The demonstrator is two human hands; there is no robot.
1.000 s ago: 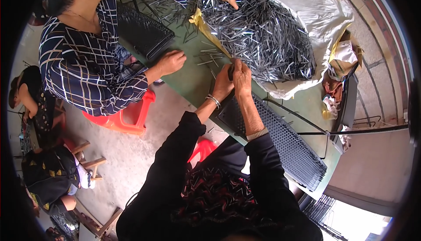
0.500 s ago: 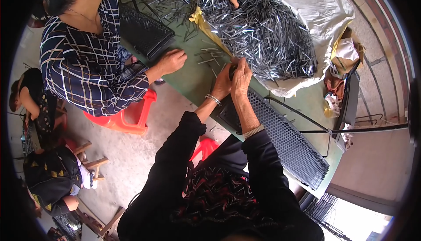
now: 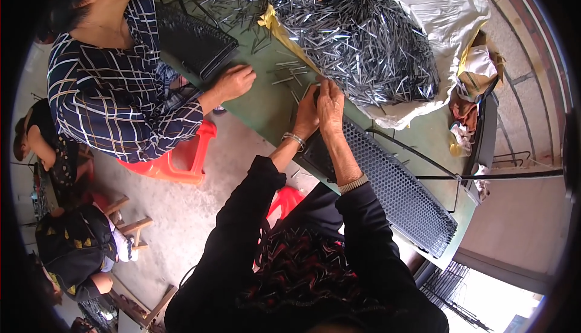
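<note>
My left hand [image 3: 307, 112] is curled around a dark piece [image 3: 316, 94]; my right hand [image 3: 330, 106] bends against it, its grip unclear to me. The black perforated panel [image 3: 399, 189] lies beneath my right forearm on the green surface [image 3: 268, 104], near heaped dark strips [image 3: 369, 48].

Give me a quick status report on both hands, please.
Left hand around a dark object, mostly hidden; right hand up against left, grip unclear. Right forearm hiding part of perforated black panel. Dark strips heaped just beyond.
</note>
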